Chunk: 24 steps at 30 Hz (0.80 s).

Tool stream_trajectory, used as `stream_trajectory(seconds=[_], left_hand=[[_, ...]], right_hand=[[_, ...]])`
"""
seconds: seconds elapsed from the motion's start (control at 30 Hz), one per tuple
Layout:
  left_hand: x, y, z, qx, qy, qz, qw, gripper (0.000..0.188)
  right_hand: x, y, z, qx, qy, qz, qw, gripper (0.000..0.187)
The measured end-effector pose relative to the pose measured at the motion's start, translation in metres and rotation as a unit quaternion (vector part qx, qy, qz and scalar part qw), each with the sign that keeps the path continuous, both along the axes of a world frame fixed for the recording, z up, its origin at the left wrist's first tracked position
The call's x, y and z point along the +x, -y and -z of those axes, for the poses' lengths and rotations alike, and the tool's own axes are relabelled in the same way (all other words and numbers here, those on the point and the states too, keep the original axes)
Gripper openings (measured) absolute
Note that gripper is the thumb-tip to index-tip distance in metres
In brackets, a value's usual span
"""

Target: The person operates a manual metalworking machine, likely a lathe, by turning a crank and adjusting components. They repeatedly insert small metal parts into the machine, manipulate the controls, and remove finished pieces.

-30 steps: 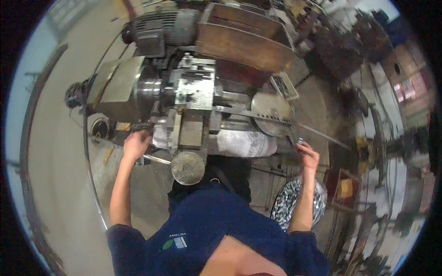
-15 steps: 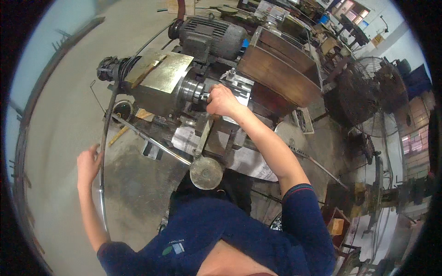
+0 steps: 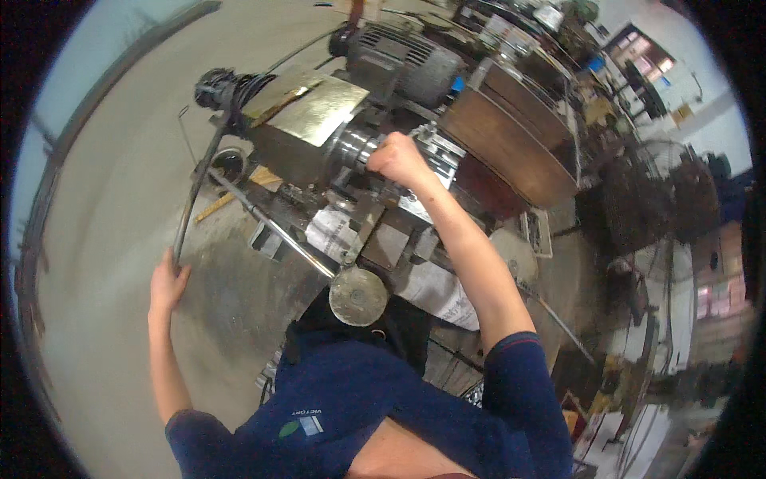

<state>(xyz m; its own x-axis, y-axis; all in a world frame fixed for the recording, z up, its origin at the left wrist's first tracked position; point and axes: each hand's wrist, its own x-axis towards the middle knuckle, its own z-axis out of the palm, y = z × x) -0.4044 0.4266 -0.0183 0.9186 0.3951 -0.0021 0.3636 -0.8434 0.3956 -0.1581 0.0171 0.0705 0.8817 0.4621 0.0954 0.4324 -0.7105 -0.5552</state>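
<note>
My left hand (image 3: 167, 286) is closed around the lower part of a long metal lever (image 3: 198, 180), its thumb on the right side. That lever runs up to the left end of the lathe's headstock (image 3: 299, 156). At the bright, stepped spindle nose (image 3: 355, 149), my right hand (image 3: 399, 160) is closed in a fist-like grip. Its fingers hide whatever lies in it. A brass-coloured sheet (image 3: 331, 112) covers the headstock, with a thin brown strip (image 3: 285, 106) on top. Close to my body is a round metal handwheel (image 3: 358, 297).
A motor (image 3: 405, 64) stands behind the headstock, and a rusty metal box (image 3: 511, 136) at the back right. A shiny bar (image 3: 275, 227) slants toward the handwheel. Papers (image 3: 435, 293) lie by the lathe's front. A large fan (image 3: 646, 199) stands at the right.
My left hand, open beside the lever before, has closed on it. My right hand stays at the spindle nose. The whole view has shifted and tilted slightly.
</note>
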Motion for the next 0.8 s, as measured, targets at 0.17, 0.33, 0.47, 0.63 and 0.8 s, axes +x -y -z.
stream_trajectory(seconds=[0.17, 0.33, 0.47, 0.63, 0.8], left_hand=[[-0.006, -0.001, 0.010, 0.110, -0.038, -0.025, 0.993, 0.040], [0.018, -0.075, 0.012, 0.253, -0.142, -0.045, 0.956, 0.024], [0.048, -0.199, 0.031, 0.391, -0.022, 0.027, 0.920, 0.014], [0.081, -0.207, 0.017, 0.370, -0.040, 0.043, 0.927, 0.019], [0.096, -0.162, 0.019, 0.116, 0.209, -0.038, 0.970, 0.029]], right_hand=[[0.003, -0.005, 0.002, 0.022, -0.001, 0.105, 0.994, 0.024], [-0.009, -0.012, 0.005, 0.008, 0.022, 0.155, 0.988, 0.028], [-0.003, -0.013, 0.011, 0.036, 0.022, 0.159, 0.986, 0.025], [-0.005, -0.005, 0.009, 0.017, 0.016, 0.162, 0.987, 0.022], [-0.029, 0.025, -0.003, 0.085, 0.092, 0.097, 0.987, 0.019]])
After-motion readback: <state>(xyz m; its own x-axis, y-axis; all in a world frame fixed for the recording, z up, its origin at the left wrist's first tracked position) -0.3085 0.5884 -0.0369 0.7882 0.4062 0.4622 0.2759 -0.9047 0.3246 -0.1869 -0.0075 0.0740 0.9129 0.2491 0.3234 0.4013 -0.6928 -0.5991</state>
